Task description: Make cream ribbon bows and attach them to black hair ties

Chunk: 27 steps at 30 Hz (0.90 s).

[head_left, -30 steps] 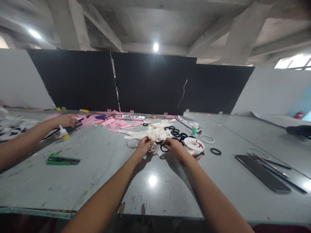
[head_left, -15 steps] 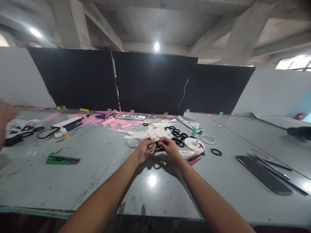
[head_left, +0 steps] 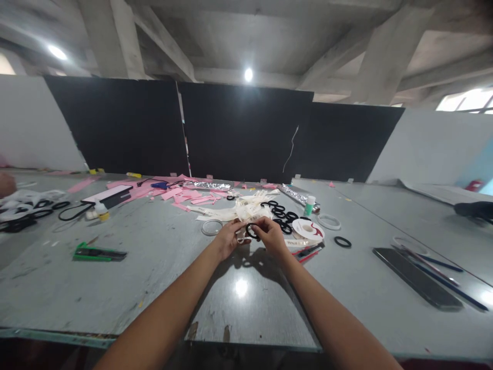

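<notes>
At the centre of the table, my right hand (head_left: 270,235) pinches a small black ring (head_left: 248,229) between thumb and fingers. My left hand (head_left: 228,239) is just left of it, fingers closed on a thin cream ribbon (head_left: 241,240) that curls beside the ring. Whether the ribbon passes through the ring cannot be made out. Behind both hands lies a tangled heap of cream printed ribbon (head_left: 250,207). Several black rings (head_left: 278,209) lie right of the heap, and a white ribbon spool (head_left: 308,229) is close to my right hand.
A green cutter (head_left: 99,253) lies at left, a red cutter (head_left: 309,252) by my right wrist. Around are a glue bottle (head_left: 101,210), a green-labelled bottle (head_left: 309,205), pink scraps (head_left: 181,195), a clear tape roll (head_left: 212,227) and a dark bar (head_left: 418,277). Another person's hand (head_left: 6,185) shows at far left.
The black ring has turned and shows more of its opening between my hands, which stay in nearly the same place. The other person's hand at far left has drawn back toward the edge.
</notes>
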Motion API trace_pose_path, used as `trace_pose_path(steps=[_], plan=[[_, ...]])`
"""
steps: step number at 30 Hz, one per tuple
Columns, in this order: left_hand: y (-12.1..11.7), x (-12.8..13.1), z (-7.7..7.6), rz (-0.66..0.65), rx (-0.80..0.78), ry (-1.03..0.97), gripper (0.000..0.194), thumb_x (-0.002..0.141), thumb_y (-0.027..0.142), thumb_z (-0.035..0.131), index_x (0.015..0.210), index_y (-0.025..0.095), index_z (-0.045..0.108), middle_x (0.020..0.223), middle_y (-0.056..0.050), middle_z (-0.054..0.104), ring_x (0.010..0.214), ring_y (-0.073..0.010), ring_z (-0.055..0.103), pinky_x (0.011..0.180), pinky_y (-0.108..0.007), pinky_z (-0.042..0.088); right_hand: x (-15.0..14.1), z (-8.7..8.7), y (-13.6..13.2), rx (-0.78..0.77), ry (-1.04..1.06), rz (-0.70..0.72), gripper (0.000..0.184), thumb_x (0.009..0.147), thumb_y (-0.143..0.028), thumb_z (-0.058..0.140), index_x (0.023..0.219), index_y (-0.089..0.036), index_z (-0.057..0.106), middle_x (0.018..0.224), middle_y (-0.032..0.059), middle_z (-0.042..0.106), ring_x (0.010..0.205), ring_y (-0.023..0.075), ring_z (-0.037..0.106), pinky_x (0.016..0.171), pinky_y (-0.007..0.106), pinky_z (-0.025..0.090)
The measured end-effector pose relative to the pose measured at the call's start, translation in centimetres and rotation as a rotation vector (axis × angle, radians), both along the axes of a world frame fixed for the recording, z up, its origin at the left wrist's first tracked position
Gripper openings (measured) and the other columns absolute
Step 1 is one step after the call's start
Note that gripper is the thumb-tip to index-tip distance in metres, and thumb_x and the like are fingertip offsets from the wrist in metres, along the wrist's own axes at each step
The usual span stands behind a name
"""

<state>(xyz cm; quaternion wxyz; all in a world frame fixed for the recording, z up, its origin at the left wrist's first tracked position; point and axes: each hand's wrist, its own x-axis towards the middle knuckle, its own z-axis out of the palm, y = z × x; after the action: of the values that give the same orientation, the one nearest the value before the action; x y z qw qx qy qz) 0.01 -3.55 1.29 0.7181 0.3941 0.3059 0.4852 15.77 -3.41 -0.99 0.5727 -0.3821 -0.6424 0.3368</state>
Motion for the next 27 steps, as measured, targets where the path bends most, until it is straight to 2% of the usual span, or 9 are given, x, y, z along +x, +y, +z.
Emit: trace_pose_path(steps=[8,15,21,27], plan=[[-0.24,-0.13,-0.14,-0.103,-0.114,-0.063,0.016,0.075,0.021,0.067,0.088,0.015,0.061,0.07,-0.002,0.061,0.058,-0.0131,0.059,0.06,-0.033,0.057,-0.02,0.11,-0.26,0.045,-0.112,-0.075,0.019,0.079,-0.038,0.06,0.08,-0.019,0.057,0.063,-0.0013,0.058,0.051,0.0111,0.05,0.045,0.022,0.04],[-0.05,-0.21,-0.39,-0.093,-0.099,-0.025,0.017,0.073,0.022,0.067,0.087,0.016,0.061,0.07,-0.001,0.061,0.06,-0.0141,0.06,0.061,-0.034,0.056,-0.13,0.47,-0.81,0.083,-0.208,-0.142,0.018,0.081,-0.038,0.056,0.079,-0.02,0.057,0.063,-0.0004,0.059,0.056,0.0135,0.052,0.05,0.023,0.038],[0.1,-0.49,-0.33,-0.086,-0.147,-0.044,0.019,0.074,0.025,0.064,0.09,0.016,0.061,0.078,-0.004,0.064,0.065,-0.0176,0.064,0.065,-0.037,0.056,0.03,0.54,-0.77,0.13,-0.245,-0.178,0.016,0.08,-0.035,0.055,0.077,-0.019,0.056,0.066,0.0002,0.059,0.062,0.0144,0.052,0.056,0.025,0.038],[0.16,-0.25,-0.29,-0.016,-0.14,0.003,0.017,0.073,0.023,0.065,0.088,0.017,0.059,0.075,-0.001,0.061,0.061,-0.0133,0.06,0.059,-0.03,0.055,0.05,0.43,-0.49,0.073,-0.183,-0.124,0.018,0.079,-0.036,0.058,0.073,-0.02,0.053,0.059,-0.0029,0.052,0.054,0.0123,0.045,0.052,0.024,0.036]])
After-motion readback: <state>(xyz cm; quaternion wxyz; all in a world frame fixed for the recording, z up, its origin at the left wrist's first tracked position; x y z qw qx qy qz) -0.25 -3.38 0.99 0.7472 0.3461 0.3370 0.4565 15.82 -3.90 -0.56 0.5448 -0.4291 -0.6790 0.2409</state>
